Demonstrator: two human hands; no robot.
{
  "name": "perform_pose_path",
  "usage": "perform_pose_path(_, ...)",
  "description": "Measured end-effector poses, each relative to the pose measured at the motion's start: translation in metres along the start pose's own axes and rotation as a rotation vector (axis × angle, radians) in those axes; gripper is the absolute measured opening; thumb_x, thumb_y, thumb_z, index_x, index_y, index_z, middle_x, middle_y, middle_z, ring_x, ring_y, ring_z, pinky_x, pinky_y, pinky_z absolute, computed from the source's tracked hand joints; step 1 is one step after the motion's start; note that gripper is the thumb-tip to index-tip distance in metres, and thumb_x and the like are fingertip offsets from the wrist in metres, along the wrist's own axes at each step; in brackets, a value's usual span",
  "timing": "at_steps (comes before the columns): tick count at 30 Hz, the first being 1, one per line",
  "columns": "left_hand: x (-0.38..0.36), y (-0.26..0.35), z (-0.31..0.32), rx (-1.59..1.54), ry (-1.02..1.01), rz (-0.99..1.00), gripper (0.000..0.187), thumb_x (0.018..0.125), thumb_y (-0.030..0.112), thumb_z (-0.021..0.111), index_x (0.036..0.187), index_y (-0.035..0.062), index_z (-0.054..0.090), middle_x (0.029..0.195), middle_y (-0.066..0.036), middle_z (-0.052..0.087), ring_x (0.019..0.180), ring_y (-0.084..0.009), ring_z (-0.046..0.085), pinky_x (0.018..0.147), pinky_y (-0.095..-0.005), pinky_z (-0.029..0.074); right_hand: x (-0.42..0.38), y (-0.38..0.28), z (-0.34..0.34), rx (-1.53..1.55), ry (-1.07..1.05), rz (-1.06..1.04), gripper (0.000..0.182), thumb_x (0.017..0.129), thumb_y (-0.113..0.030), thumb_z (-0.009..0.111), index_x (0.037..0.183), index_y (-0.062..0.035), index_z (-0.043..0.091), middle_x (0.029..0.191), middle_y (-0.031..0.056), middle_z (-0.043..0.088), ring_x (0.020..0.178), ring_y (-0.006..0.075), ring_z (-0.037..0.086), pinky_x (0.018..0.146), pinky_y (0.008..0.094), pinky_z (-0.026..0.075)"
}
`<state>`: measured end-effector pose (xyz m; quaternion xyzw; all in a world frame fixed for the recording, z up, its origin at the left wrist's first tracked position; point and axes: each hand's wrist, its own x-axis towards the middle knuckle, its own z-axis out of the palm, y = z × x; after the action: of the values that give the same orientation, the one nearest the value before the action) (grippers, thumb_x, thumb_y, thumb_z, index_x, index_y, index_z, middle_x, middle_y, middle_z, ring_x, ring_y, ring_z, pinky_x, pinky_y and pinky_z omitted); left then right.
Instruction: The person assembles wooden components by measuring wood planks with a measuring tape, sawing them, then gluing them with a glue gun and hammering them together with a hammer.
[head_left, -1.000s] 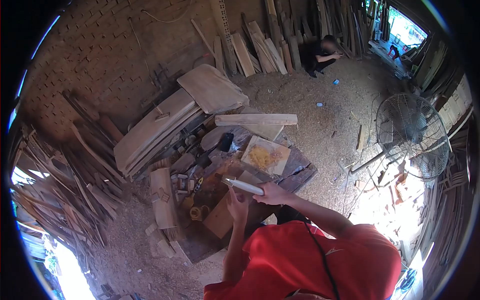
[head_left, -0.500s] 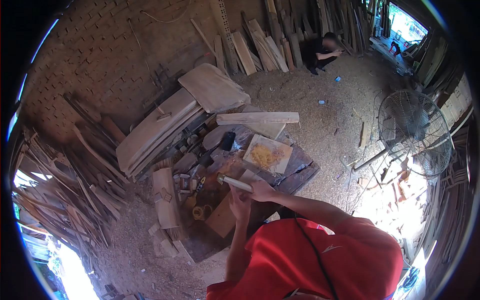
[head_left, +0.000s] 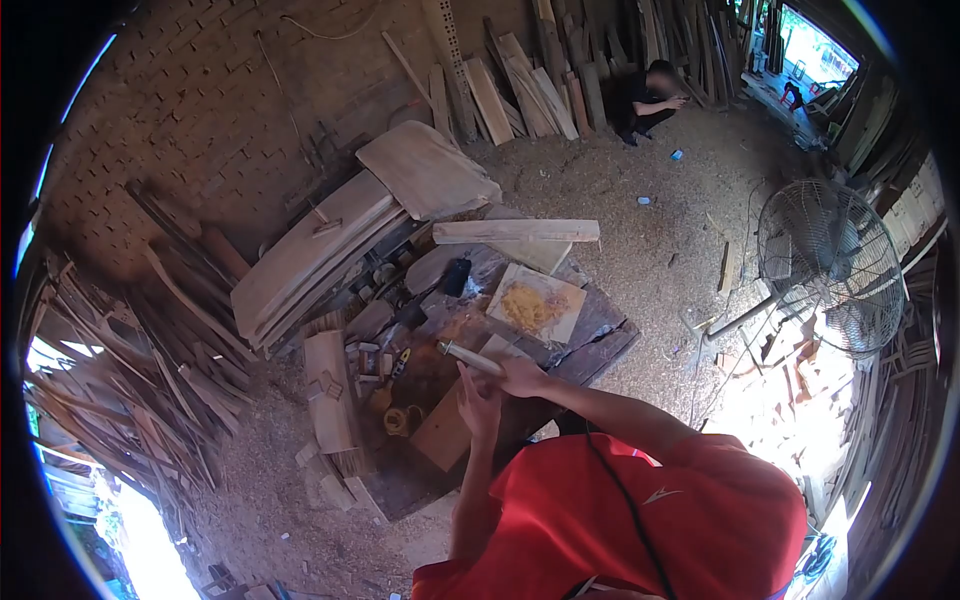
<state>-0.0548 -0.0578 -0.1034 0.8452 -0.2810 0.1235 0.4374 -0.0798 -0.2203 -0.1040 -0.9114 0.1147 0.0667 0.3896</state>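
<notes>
My right hand [head_left: 521, 376] is closed around a pale, stick-like piece [head_left: 472, 357] with a brassy-looking tip pointing left. Just below it, my left hand [head_left: 480, 408] has its fingers stretched up by the underside of the piece; whether they touch it cannot be made out. Both hands are above a dark workbench [head_left: 590, 355]. A reddish-brown board [head_left: 440, 432] lies beneath my left hand. Beyond my hands is a pale board [head_left: 535, 305] with a yellow-orange powdery patch on it. A yellow ring-shaped roll [head_left: 397, 421] and a yellow-black tool [head_left: 402, 362] lie to the left.
A long plank [head_left: 516, 232] crosses the far end of the bench, near a black object [head_left: 456, 277]. Thick slabs [head_left: 315, 250] are stacked at the back left. A large fan [head_left: 830, 265] stands at right. Another person [head_left: 645, 102] crouches by boards leaning against the wall.
The piece in my right hand has turned, its tip moving slightly up. My left hand has slipped from around it, fingers now straightened.
</notes>
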Motion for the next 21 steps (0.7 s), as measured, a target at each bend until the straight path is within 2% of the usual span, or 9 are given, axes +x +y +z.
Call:
perform_pose_path(3, -0.001, 0.002, -0.002, -0.07, -0.082, -0.122, 0.095, 0.081, 0.011, 0.077, 0.163, 0.0, 0.031, 0.082, -0.006, 0.069, 0.08, -0.0304, 0.064, 0.081, -0.0443, 0.05, 0.0, 0.004, -0.004, 0.062, -0.026, -0.002, 0.063, 0.093, -0.05, 0.068, 0.147, -0.0187, 0.057, 0.12, 0.0243, 0.072, 0.112, 0.0432, 0.069, 0.095, 0.0517, 0.055)
perform_pose_path(7, 0.0, -0.003, 0.001, -0.055, -0.053, -0.063, 0.095, 0.08, 0.009, 0.078, 0.163, -0.0014, 0.033, 0.081, -0.005, 0.068, 0.077, -0.0271, 0.064, 0.08, -0.0428, 0.051, 0.0, -0.002, -0.013, 0.048, -0.064, -0.002, 0.064, 0.093, -0.05, 0.068, 0.146, -0.0165, 0.058, 0.12, 0.0245, 0.072, 0.112, 0.0431, 0.069, 0.095, 0.0515, 0.054)
perform_pose_path(10, -0.001, -0.004, 0.003, -0.033, -0.03, -0.025, 0.094, 0.078, 0.004, 0.077, 0.162, -0.0032, 0.034, 0.077, -0.004, 0.066, 0.074, -0.0241, 0.063, 0.079, -0.04, 0.051, -0.006, -0.009, -0.016, 0.052, -0.014, -0.016, 0.054, 0.092, -0.05, 0.066, 0.119, -0.0031, 0.072, 0.109, 0.027, 0.074, 0.107, 0.043, 0.071, 0.095, 0.0518, 0.055)
perform_pose_path(16, 0.002, 0.002, -0.002, -0.035, -0.058, -0.032, 0.09, 0.078, 0.006, 0.077, 0.159, -0.0019, 0.04, 0.081, -0.005, 0.069, 0.078, -0.0258, 0.065, 0.081, -0.0413, 0.051, -0.002, -0.004, -0.009, 0.037, 0.014, -0.088, 0.052, 0.093, -0.048, 0.067, 0.114, -0.0017, 0.074, 0.107, 0.0282, 0.074, 0.105, 0.0442, 0.071, 0.094, 0.0536, 0.055)
perform_pose_path(19, 0.001, 0.001, -0.001, -0.072, -0.06, -0.071, 0.088, 0.079, 0.007, 0.077, 0.159, 0.0008, 0.042, 0.089, -0.006, 0.073, 0.083, -0.0271, 0.067, 0.084, -0.0429, 0.051, 0.001, -0.002, -0.011, -0.022, -0.107, -0.017, 0.052, 0.095, -0.045, 0.065, 0.135, -0.0115, 0.065, 0.12, 0.0262, 0.071, 0.115, 0.0444, 0.067, 0.098, 0.0523, 0.053)
perform_pose_path(21, 0.0, 0.001, -0.001, -0.101, -0.058, -0.108, 0.089, 0.078, 0.006, 0.077, 0.159, 0.0009, 0.041, 0.089, -0.006, 0.073, 0.083, -0.0269, 0.068, 0.085, -0.043, 0.051, 0.0, -0.002, -0.01, -0.014, -0.098, -0.002, 0.052, 0.094, -0.044, 0.065, 0.135, -0.0115, 0.065, 0.12, 0.0263, 0.071, 0.115, 0.0447, 0.067, 0.099, 0.0525, 0.053)
